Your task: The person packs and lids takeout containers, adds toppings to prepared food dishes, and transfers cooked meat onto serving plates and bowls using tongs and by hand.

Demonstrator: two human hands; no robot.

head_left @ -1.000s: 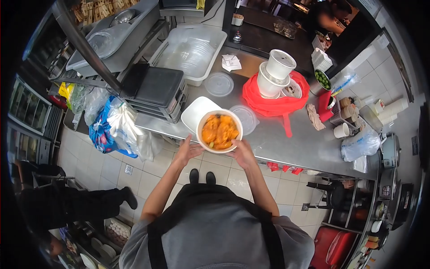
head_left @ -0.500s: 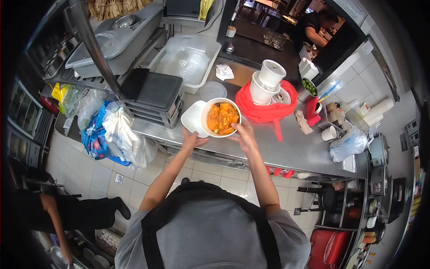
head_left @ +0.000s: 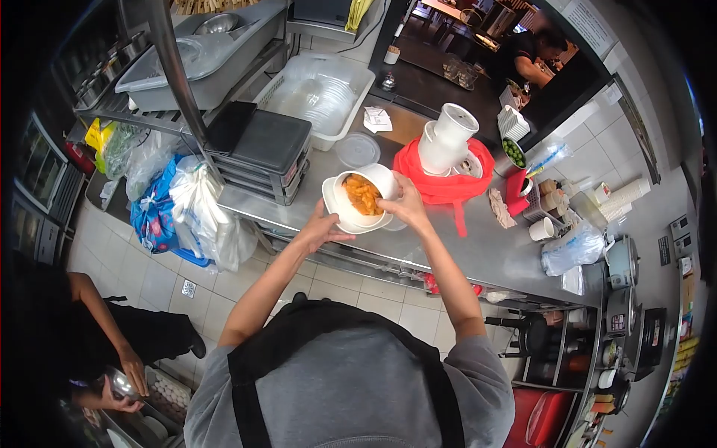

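- Between my left hand (head_left: pixel 320 228) and right hand (head_left: pixel 405 203): one white bowl (head_left: pixel 384 179), tipped, with orange food (head_left: pixel 363 196) in it; one white dish (head_left: pixel 329 196), close under and beside the bowl. Whether any food lies in the dish, I cannot tell.
- On the left: my left hand grasps the dish by its near edge.
- On the right: my right hand grips the bowl, thumb at the rim beside the food, fingers round the outer wall.
- Just beyond both hands: one clear lid (head_left: pixel 358 151), flat on the counter (head_left: pixel 485 246).
- Beyond my right hand: one red bag (head_left: pixel 437 190) with white tubs (head_left: pixel 452 128), stacked and uneven.
- Hazard, spill: too steep or sudden a tilt from my right hand could throw food past the dish.
- Hazard, slip: sauce under my right thumb could loosen the bowl.
- Hazard, drop: a sagging left grip could tip the dish over the counter edge, towards the floor (head_left: pixel 351 282) below my wrists.
- Hazard, knock: a wide outward swing of my right hand could topple the tubs.
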